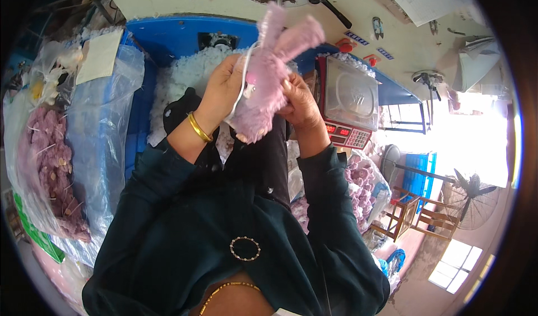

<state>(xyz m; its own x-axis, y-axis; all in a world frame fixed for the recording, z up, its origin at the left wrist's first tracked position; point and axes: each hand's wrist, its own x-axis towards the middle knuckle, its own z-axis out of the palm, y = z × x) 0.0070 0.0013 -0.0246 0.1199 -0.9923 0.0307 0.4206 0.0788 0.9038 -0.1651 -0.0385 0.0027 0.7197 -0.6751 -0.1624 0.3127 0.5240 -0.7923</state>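
Note:
A fluffy pink-purple plush rabbit [268, 83] with two long ears hangs between my hands, ears pointing away from me. My left hand [224, 86], with a gold bangle at its wrist, is closed on the toy's left edge. A thin white cord [245, 79] runs down that edge beside the fingers. My right hand [301, 102] pinches the plush from the other side, thumb on the fur. A pinkish patch and a pale spot show on the toy near my left fingers. Some fingertips are hidden behind the fur.
White stuffing [185, 75] fills a blue bin [162, 33] beneath the hands. To the right stands a red scale [350, 135] with a clear plastic tray [351, 92]. Bags of plush pieces [47, 165] lie at left, more plush [361, 181] at right, near a wooden chair [400, 212] and a fan [471, 198].

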